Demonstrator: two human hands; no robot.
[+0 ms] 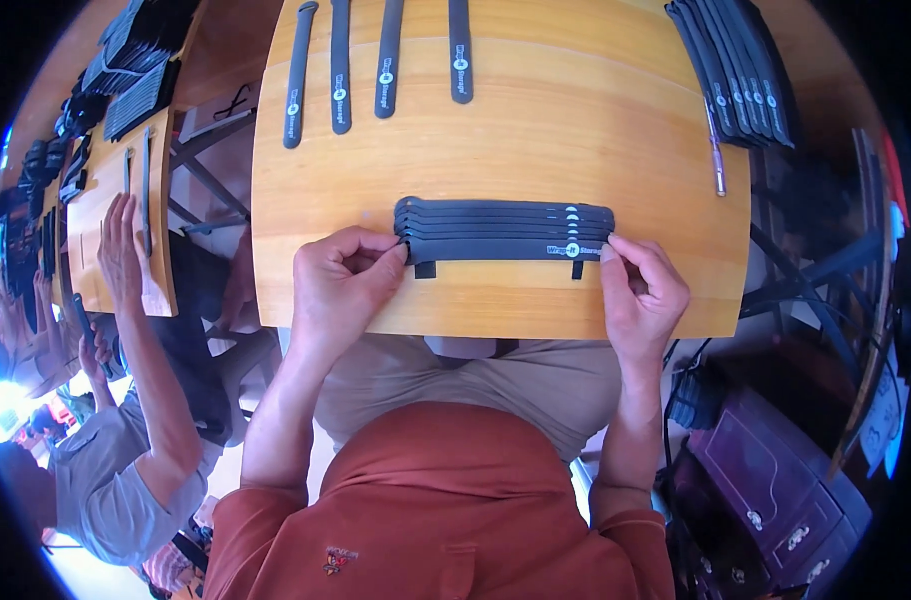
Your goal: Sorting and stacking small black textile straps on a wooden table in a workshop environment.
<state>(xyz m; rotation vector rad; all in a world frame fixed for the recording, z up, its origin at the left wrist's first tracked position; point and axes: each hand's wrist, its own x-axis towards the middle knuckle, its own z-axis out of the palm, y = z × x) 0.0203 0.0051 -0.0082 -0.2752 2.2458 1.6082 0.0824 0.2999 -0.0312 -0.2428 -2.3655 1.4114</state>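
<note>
The left hand (343, 282) pinches the left end of a fanned stack of black straps (490, 232) between its fingers. The stack lies near the front edge of the desk (555, 140), long axis along it; the right hand (645, 297), equally close, pinches the right end.

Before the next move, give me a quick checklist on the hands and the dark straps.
1. Left hand at left end of strap stack: ok.
2. Right hand at right end: ok.
3. Strap edges flush: not ok; the long edges are stepped.
4. Two black tabs showing past the near edge: ok.
5. Four loose straps clear of the stack: ok.
6. Underside flat on table: cannot tell, hidden.
</note>
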